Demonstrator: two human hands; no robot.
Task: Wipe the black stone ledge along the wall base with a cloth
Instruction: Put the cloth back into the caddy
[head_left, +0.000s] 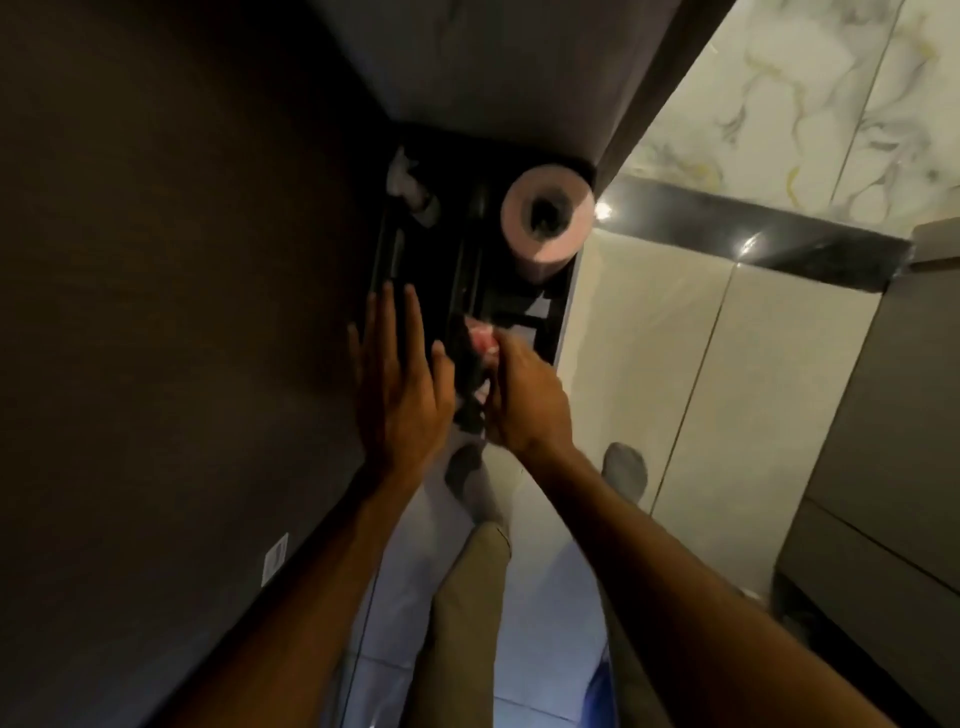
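Observation:
A glossy black stone ledge (769, 240) runs along the foot of the marble wall at the upper right. My right hand (527, 400) is closed around a small pinkish cloth (483, 340), held over a dark black shelf (441, 244) in the corner. My left hand (400, 379) is flat with fingers spread, pressed near the left edge of that shelf beside the dark wall. Both hands are well left of the stone ledge. The cloth is blurred and mostly hidden in my fist.
A pink toilet-paper roll (545, 218) stands at the back right of the shelf. Crumpled white tissue (410, 184) lies at its back left. A dark wall (156, 312) fills the left. A grey cabinet (893, 441) stands at right. My feet in grey socks (626, 470) are on the pale floor.

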